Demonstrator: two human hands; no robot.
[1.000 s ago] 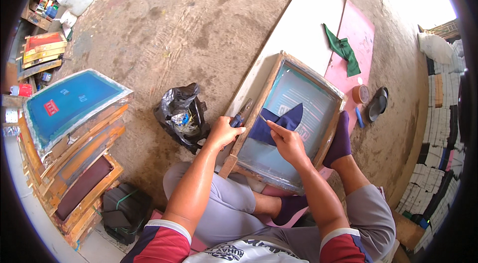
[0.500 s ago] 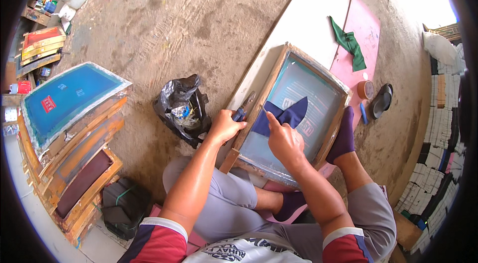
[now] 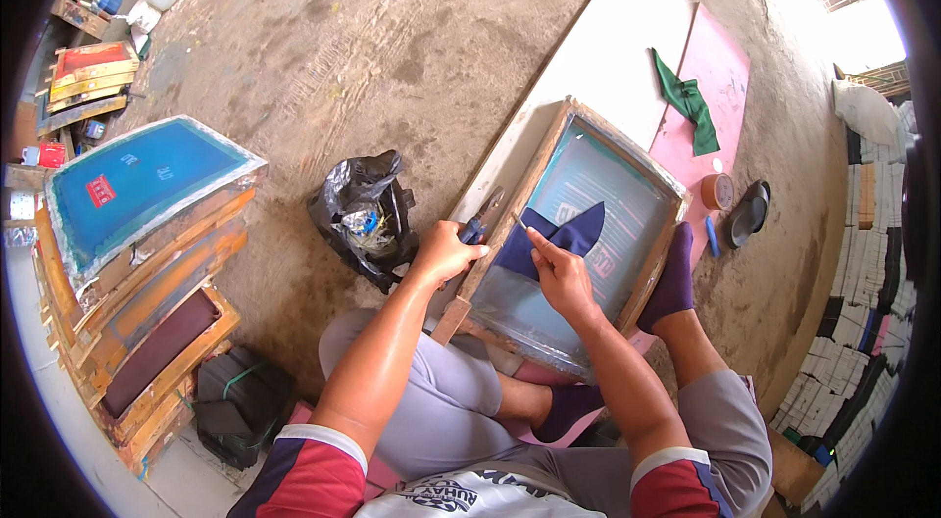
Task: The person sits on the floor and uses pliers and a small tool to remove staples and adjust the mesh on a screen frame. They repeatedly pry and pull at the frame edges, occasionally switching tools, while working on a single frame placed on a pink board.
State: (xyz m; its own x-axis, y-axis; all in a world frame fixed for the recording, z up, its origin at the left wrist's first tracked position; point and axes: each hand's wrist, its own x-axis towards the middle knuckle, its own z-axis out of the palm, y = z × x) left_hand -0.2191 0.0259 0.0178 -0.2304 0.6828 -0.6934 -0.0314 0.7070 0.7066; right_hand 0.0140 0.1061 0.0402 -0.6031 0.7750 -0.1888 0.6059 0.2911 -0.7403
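Little shifting since earlier frame: both hands staying at wooden screen frame (image 3: 588, 224) on floor. Left hand (image 3: 446, 251) gripping frame's left rail beside scissors (image 3: 480, 221). Right hand (image 3: 561, 273) pressing dark blue cloth (image 3: 554, 239) onto mesh, fingers closed on it.

Bright daylight, soft shadows, fisheye-bent edges

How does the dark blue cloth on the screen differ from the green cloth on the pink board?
The blue cloth lies on the framed screen, under the right hand; the green cloth lies untouched on the pink board, far from both hands. The blue one is spread wide with pointed corners, the green one is a narrow crumpled strip. Both are plain, single-coloured fabric.
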